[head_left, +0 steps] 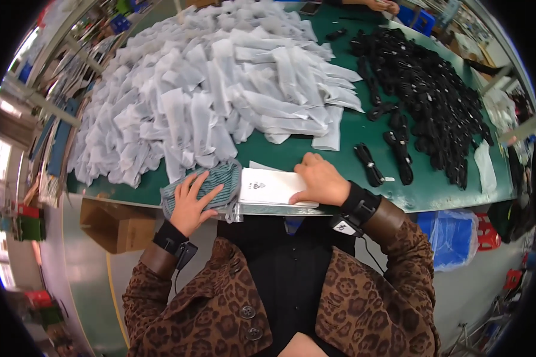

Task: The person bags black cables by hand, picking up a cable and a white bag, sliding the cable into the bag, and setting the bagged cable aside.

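Note:
My left hand [190, 199] lies with spread fingers on a teal and grey striped knitted piece [227, 177] at the table's near edge. Right beside it is a stack of flat white bags [268, 185] with a small dark printed mark. My right hand [323, 181] grips the right end of this stack, thumb on the near side and curled fingers toward the far side. A big heap of whitish translucent bags [190, 89] spreads beyond both hands. To the right of my right hand lie bundled black cables [369, 165], tied in the middle.
A large pile of black cables [429, 95] covers the right of the green table [280, 152]. Another person's hands [384, 6] show at the far edge. Below the table stand a cardboard box [116, 229] at left and a blue lined bin [452, 238] at right.

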`<state>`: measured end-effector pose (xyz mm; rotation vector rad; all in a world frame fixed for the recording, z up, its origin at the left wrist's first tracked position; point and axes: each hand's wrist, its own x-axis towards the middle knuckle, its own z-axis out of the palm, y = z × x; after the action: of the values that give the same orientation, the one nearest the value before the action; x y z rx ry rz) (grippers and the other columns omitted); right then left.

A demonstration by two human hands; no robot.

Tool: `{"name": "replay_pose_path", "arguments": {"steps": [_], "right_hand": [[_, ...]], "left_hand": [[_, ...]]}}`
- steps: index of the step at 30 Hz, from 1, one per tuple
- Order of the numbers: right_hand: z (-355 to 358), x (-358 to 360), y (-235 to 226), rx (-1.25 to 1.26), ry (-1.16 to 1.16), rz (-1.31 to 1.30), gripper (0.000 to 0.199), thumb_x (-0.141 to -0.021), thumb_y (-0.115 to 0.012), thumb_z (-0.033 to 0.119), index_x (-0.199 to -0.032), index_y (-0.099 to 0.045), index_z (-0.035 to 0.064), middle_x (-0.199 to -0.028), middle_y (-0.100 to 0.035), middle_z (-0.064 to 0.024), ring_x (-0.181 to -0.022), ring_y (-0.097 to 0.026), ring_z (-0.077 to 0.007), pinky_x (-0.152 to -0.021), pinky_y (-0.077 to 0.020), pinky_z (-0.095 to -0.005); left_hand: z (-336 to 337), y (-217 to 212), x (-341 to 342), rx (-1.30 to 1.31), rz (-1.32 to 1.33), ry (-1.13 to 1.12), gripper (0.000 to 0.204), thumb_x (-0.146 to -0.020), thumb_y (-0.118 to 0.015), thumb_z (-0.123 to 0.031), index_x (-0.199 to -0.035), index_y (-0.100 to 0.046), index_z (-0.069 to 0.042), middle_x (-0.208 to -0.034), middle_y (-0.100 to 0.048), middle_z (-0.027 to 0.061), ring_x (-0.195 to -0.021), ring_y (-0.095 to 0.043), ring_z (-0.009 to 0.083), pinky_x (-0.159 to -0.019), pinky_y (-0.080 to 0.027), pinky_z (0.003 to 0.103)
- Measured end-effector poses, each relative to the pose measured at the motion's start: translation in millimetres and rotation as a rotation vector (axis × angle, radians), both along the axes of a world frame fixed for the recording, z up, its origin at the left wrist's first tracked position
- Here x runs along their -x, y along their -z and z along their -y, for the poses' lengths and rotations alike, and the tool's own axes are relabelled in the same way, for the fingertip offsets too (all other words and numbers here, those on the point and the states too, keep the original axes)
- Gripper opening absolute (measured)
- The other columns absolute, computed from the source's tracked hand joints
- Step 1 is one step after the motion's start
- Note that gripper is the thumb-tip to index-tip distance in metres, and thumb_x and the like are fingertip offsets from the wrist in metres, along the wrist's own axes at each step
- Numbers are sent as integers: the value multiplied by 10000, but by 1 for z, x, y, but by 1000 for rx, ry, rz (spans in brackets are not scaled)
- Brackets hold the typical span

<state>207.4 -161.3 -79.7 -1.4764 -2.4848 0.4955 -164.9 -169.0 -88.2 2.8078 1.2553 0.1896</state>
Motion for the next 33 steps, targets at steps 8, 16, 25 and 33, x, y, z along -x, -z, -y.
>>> {"name": "replay_pose_path", "arguments": {"steps": [8,16,25,33], "right_hand": [[-1,-42,-5,282,93,-81,571,-714,-800,414,-1011,-610,-36,-855,-674,-248,-887,-656,-416,-778,-505,-477],[25,-83,-20,-355,290,-188,384,-748,-794,242,-1027,-624,40,-944,-599,-145,-890,-599,-361,-751,-499,-438],[66,-120,8,-394,577,55,381,-747,-766,149,-1078,-603,54,-928,-565,-120,-862,-603,-310,-692,-502,-399],[64,-112,20,-390,650,94,343,-784,-669,123,-1095,-587,3,-864,-572,-130,-763,-622,-310,-634,-514,-409]], "left_hand": [[-15,-8,-27,14,-72,21,663,-780,-731,-267,-1411,-531,-240,-1512,-360,135,-1370,-331,374,-1084,-271,517],[-15,-11,-30,12,44,-10,682,-729,-779,-311,-1373,-566,-242,-1487,-397,145,-1353,-347,399,-1083,-288,534],[-1,21,-18,-119,280,3,328,-684,-777,-118,-995,-678,-87,-1302,-543,138,-1288,-429,399,-1052,-338,523],[-3,-5,-43,-203,268,-10,196,-699,-750,-79,-857,-639,-45,-1172,-595,114,-1194,-498,373,-990,-377,522]]}}
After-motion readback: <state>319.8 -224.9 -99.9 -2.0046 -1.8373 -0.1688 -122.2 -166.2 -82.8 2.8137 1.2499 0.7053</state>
